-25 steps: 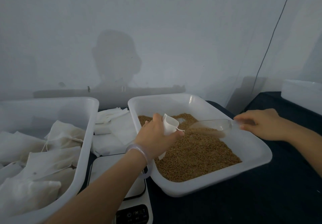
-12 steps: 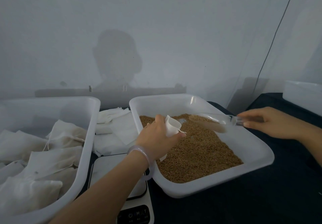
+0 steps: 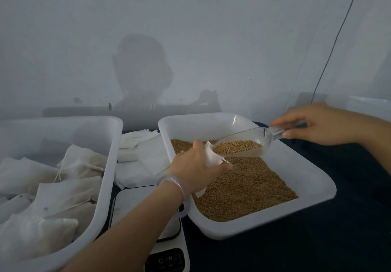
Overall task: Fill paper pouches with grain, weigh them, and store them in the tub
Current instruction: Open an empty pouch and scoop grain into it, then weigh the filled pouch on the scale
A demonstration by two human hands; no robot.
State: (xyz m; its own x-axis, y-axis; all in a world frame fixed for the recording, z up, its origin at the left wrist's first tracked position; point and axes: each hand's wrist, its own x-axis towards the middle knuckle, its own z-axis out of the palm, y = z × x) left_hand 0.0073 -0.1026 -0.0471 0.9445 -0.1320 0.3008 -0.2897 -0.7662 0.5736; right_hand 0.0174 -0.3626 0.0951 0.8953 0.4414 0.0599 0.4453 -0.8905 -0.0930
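Observation:
My left hand (image 3: 196, 166) grips a white paper pouch (image 3: 212, 156) with its mouth held open, above the left part of the white grain tray (image 3: 313, 176). My right hand (image 3: 321, 123) holds the handle of a clear plastic scoop (image 3: 251, 139) loaded with brown grain. The scoop's tip touches the pouch mouth. Loose grain (image 3: 247, 187) covers the tray floor. A large white tub (image 3: 110, 157) at the left holds several filled pouches (image 3: 69, 191). A white scale (image 3: 148, 208) lies under my left forearm, partly hidden.
A stack of empty white pouches (image 3: 141, 151) lies between the tub and the tray. The table has a dark cloth (image 3: 317, 250). A white wall stands close behind, with a thin cable (image 3: 330, 56) running down it. Another white container (image 3: 372, 106) sits at the far right.
My right hand lifted the scoop out of the tray with grain in it and brought its tip to the pouch mouth. My left hand kept holding the pouch open.

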